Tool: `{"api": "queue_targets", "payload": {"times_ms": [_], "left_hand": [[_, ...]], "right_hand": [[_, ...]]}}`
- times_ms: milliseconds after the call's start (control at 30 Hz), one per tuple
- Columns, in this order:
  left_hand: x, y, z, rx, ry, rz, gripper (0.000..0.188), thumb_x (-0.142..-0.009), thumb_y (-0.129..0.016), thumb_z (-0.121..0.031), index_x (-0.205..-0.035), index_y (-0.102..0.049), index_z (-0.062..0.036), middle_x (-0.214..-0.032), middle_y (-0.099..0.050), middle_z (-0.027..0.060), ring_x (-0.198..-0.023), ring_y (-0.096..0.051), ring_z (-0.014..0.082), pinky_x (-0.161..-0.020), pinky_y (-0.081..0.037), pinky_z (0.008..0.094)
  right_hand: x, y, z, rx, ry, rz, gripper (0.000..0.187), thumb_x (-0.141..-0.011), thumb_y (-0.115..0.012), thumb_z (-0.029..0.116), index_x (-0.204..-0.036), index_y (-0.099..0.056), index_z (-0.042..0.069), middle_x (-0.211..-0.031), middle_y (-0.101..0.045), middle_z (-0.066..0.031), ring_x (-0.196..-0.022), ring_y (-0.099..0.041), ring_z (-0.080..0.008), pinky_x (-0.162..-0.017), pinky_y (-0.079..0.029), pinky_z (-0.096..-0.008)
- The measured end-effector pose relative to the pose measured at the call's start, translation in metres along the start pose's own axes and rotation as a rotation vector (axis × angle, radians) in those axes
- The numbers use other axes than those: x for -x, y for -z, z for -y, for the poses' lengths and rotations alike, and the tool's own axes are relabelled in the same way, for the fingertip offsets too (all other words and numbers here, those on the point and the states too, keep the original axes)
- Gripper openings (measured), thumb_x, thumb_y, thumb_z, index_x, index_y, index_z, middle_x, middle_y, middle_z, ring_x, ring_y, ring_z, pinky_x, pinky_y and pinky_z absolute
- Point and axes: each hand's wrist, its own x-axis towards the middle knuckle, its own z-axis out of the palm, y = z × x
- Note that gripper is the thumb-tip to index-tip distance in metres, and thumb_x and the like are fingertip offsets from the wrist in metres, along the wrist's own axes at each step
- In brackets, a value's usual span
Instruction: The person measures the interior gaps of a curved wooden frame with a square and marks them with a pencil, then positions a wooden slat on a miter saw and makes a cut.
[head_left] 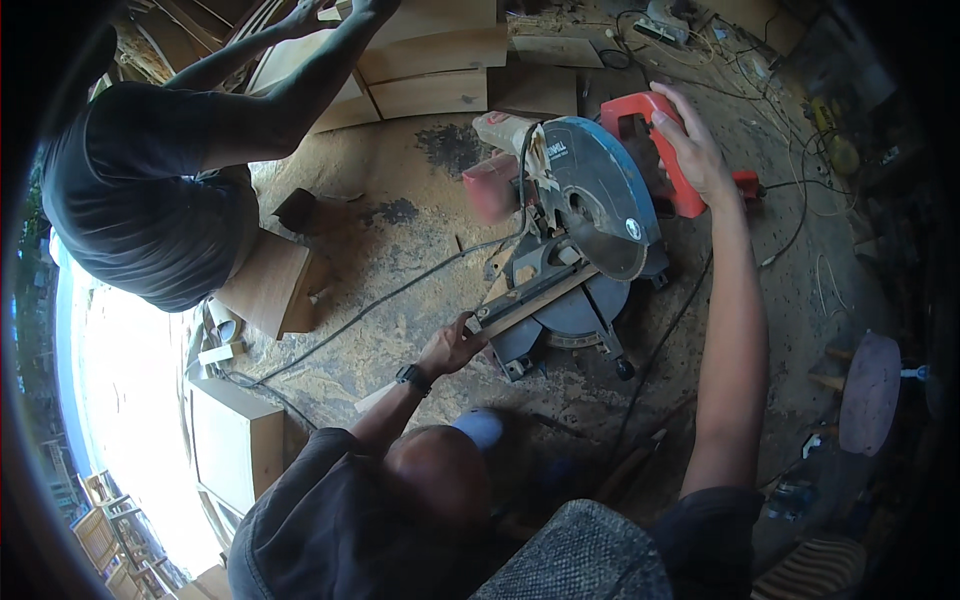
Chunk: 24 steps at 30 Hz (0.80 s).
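Holding the strip: I have the left hand (450, 348) grasping the lower-left end of a wood strip (540, 303), just below the middle of the frame.
Strip: from here I see it lie slantwise on the base of the saw (575, 312), along the grey fence (525, 291), its upper-right end close to the blade (598, 252); I cannot tell whether they touch.
Red handle: at the upper right of the frame, I have the right hand (690, 147) against the handle (640, 104), fingers fairly straight; I cannot tell whether it is clenched around it.
Blade guard: blue-rimmed guard (622, 160) over the blade, right of the frame's centre.
Wrist: a dark watch (412, 377) on my left arm.
Cord: a black cord (400, 274) crosses the dusty floor (375, 235) toward the lower left.
Co-worker: a person (150, 190) in a dark shirt at the upper left, both arms stretched toward the boards (430, 55) along the top.
Left edge: a pale box (228, 440) stands at the lower left, beside bright light.
Right edge: a pinkish disc (870, 395).
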Motion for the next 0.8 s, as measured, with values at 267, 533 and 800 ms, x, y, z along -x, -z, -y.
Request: {"api": "queue_targets", "payload": {"times_ms": [267, 533, 800], "left_hand": [[-0.003, -0.012, 0.001, 0.012, -0.030, -0.055, 0.078, -0.094, -0.065, -0.039, -0.151, -0.028, -0.0007, -0.105, -0.071, 0.0271, -0.103, -0.067, 0.0450, -0.089, -0.051, 0.0486], [-0.007, -0.012, 0.004, 0.033, -0.067, -0.039, 0.078, -0.094, -0.064, -0.037, -0.151, -0.025, -0.0005, -0.104, -0.070, 0.0280, -0.105, -0.066, 0.0461, -0.090, -0.051, 0.0490], [-0.007, -0.008, -0.001, 0.044, -0.040, -0.019, 0.078, -0.094, -0.064, -0.039, -0.151, -0.027, 0.0007, -0.106, -0.070, 0.0287, -0.106, -0.065, 0.0464, -0.091, -0.051, 0.0490]], "right_hand": [[0.005, 0.000, 0.005, -0.007, -0.034, -0.007, 0.053, -0.098, -0.059, 0.038, -0.146, -0.048, 0.017, -0.119, -0.059, -0.0080, -0.080, -0.060, -0.0130, -0.063, -0.053, -0.0285], [0.006, 0.000, 0.005, -0.020, -0.037, -0.020, 0.052, -0.099, -0.059, 0.037, -0.146, -0.048, 0.017, -0.115, -0.060, -0.0072, -0.076, -0.059, -0.0116, -0.062, -0.052, -0.0277], [0.004, -0.001, 0.007, -0.037, -0.045, -0.023, 0.051, -0.099, -0.059, 0.036, -0.145, -0.049, 0.017, -0.107, -0.061, -0.0060, -0.071, -0.057, -0.0106, -0.059, -0.050, -0.0266]]}}
